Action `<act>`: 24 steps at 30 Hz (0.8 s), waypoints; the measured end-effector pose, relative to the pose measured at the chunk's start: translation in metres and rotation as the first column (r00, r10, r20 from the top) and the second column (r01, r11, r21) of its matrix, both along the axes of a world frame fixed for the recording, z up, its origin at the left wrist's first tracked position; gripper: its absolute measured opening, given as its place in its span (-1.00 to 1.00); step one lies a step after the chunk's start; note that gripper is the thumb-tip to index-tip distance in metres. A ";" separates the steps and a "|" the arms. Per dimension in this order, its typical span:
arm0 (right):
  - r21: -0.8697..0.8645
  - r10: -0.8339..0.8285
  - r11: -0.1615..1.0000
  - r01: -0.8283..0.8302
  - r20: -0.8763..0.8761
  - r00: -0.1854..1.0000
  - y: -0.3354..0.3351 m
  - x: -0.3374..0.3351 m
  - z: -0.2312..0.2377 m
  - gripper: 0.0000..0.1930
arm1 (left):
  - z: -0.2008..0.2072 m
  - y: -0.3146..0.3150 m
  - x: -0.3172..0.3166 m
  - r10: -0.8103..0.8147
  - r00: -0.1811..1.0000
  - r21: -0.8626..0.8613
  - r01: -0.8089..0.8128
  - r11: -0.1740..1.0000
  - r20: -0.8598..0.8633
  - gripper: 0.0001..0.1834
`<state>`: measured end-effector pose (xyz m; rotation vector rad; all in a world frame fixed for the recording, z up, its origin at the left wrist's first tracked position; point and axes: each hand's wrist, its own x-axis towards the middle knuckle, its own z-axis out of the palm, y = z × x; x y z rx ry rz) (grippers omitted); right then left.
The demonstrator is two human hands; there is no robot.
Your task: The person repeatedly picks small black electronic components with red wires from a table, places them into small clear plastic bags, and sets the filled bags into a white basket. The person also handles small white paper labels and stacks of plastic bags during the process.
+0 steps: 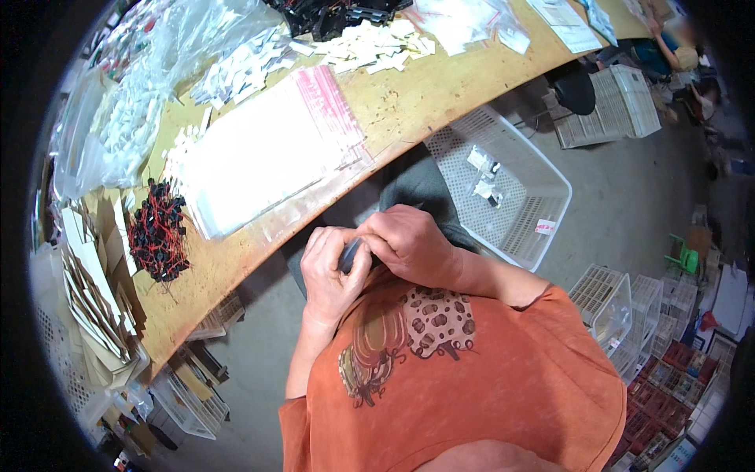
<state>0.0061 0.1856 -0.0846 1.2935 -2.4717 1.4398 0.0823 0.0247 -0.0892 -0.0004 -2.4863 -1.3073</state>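
Over my lap, in front of the table edge, my two hands meet. My left hand (328, 266) is closed around a small dark grey piece (351, 253); most of it is hidden by the fingers, so its kind does not show. My right hand (410, 245) presses its pinched fingers against the same piece from the other side. On the table beyond lies a stack of clear zip bags (259, 149) with pink-striped ends. Left of the bags sits a heap of small black parts with red wires (160, 232).
Piles of small white pieces (377, 45) and a black heap (338, 16) lie along the far side of the table (409, 98). Cardboard pieces (94, 275) stand at the left. A white plastic basket (543, 189) holding a few small packets is right of my legs.
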 end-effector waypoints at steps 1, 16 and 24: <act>0.021 0.019 1.000 -0.018 -0.037 0.999 0.001 -0.002 -0.001 -0.95 | -0.002 -0.002 0.000 -0.012 1.000 -0.005 0.012 1.000 -0.004 -0.89; -0.180 -0.023 0.955 0.235 0.746 0.666 0.055 -0.023 -0.020 -0.94 | -0.027 -0.032 0.024 -0.141 0.987 -0.002 0.142 0.990 0.083 -0.89; -0.126 0.214 0.975 -0.181 0.337 0.917 0.075 -0.004 -0.033 -0.85 | -0.116 -0.015 0.004 -0.576 0.746 0.850 -0.502 -0.159 0.332 -0.43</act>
